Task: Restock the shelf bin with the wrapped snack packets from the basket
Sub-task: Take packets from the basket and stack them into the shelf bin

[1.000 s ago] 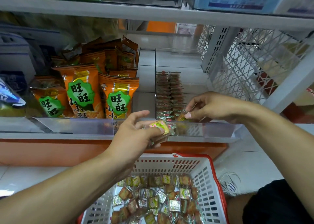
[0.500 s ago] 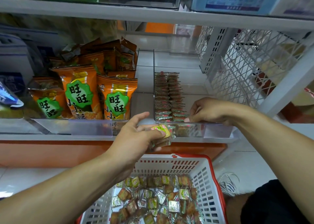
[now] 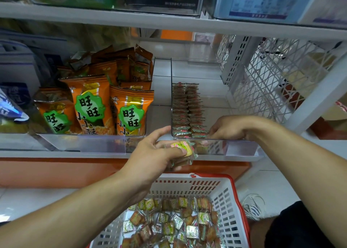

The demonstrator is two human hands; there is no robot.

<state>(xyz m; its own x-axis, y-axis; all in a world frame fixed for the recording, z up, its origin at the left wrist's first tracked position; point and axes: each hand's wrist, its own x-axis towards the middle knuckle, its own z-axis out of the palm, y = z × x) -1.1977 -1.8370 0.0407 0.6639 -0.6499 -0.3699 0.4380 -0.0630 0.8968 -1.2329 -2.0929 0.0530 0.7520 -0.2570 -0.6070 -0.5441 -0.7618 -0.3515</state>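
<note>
My left hand (image 3: 155, 153) grips a small stack of wrapped snack packets (image 3: 183, 150), the top one yellow and green, just in front of the shelf edge. My right hand (image 3: 231, 128) reaches into the clear shelf bin (image 3: 238, 147), its fingertips down at the front of two rows of standing packets (image 3: 187, 112); whether it still pinches a packet is hidden behind the bin's front wall. Below, the white basket with a red rim (image 3: 223, 191) holds several loose wrapped packets (image 3: 174, 221).
Orange snack bags (image 3: 129, 114) stand in the clear bin to the left. A white lattice panel (image 3: 272, 78) closes the shelf's right side. Another shelf (image 3: 169, 22) runs overhead. A sneaker (image 3: 252, 207) rests on the tiled floor right of the basket.
My right hand has dropped from above the bin's front wall down into the bin, at the front of the rows. My left hand has stayed put with its stack.
</note>
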